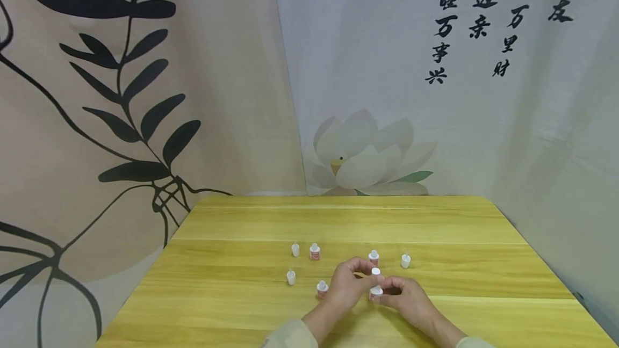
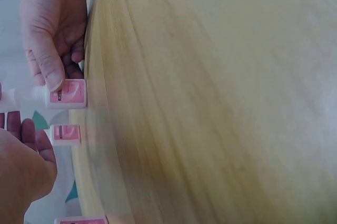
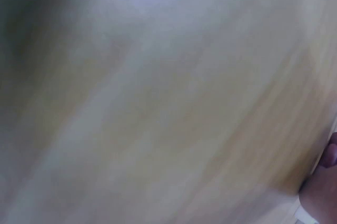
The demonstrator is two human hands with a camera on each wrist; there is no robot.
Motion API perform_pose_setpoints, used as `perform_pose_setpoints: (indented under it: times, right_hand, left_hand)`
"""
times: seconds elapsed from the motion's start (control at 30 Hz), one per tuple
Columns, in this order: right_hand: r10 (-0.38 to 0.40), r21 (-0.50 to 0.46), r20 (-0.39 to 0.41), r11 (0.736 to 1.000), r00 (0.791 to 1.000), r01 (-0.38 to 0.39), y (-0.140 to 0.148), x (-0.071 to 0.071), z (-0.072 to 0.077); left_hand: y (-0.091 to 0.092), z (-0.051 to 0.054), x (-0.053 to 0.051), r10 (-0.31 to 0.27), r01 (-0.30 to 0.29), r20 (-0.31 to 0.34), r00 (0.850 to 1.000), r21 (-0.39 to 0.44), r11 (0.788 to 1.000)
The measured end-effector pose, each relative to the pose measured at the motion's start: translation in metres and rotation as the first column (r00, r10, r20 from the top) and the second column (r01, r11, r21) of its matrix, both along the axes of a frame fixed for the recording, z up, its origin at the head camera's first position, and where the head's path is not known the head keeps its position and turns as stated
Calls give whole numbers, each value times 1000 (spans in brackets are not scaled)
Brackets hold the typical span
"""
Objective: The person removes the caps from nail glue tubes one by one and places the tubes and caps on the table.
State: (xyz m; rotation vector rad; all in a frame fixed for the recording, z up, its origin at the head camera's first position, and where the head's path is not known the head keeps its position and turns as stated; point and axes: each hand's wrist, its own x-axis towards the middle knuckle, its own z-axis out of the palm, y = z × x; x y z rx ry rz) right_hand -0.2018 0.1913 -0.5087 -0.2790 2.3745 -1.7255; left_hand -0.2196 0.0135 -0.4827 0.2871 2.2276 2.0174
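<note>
A small white bottle with a pink label (image 1: 375,296) stands upright near the front of the wooden table. My right hand (image 1: 410,298) grips it low down between thumb and fingers. Just above its neck, my left hand (image 1: 349,285) pinches a white cap (image 1: 375,272). In the left wrist view the cap (image 2: 9,99) lines up with the bottle's (image 2: 68,95) neck; whether they touch, I cannot tell. Part of a hand (image 3: 320,192) shows at the edge of the blurred right wrist view.
One uncapped bottle (image 1: 374,256) stands just behind the hands, with a loose cap (image 1: 405,260) to its right. Leftward are two more bottles, one farther back (image 1: 315,252) and one nearer (image 1: 322,288), each with a cap (image 1: 295,249) or cap (image 1: 290,277) to its left.
</note>
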Motion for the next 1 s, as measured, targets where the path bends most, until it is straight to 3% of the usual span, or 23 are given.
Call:
perform_pose_setpoints:
  times: [1.0]
  right_hand:
    - [11,-18,-1,1000,1000,-11,0,1,-1]
  left_hand:
    - [-8,7,-2,-30,30,-1,1000,-16,999]
